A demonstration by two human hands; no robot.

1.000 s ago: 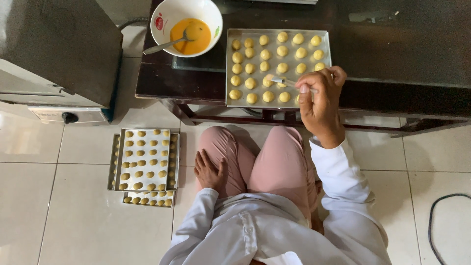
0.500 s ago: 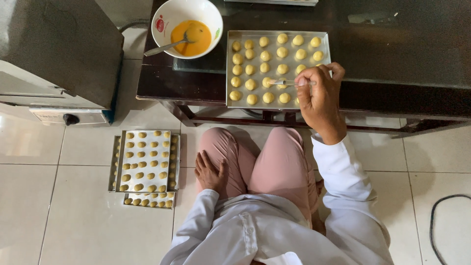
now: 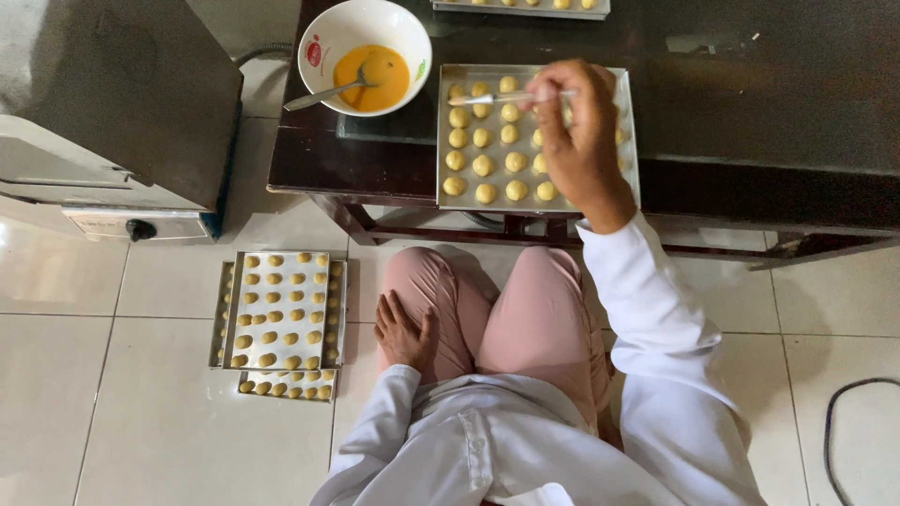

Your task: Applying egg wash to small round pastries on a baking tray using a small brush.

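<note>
The right hand (image 3: 579,141) is closed in a pinch around a thin pale brush (image 3: 511,96), held level over a metal baking tray (image 3: 444,131) on a dark low table (image 3: 750,103). The brush tip points left, just above the upper rows of small round dough balls (image 3: 483,165). The hand and wrist hide the tray's right-hand columns, so the number of balls there cannot be made out.

The tray sits near the table's front edge. Just to its left stands a white bowl (image 3: 323,33) of yellow egg wash with a spoon (image 3: 323,95) resting in it. A second tray (image 3: 520,7) at the top is cut off by the frame.

The left hand (image 3: 405,333) lies flat and relaxed on the person's left knee, holding nothing. The person sits on a white tiled floor (image 3: 112,422), knees tucked under the table edge. On the floor to the left, near the knee, trays of dough are stacked (image 3: 281,314), the lower ones mostly hidden. Beyond them stands a metal oven (image 3: 112,103). A dark cable (image 3: 844,422) curls at the right edge.
</note>
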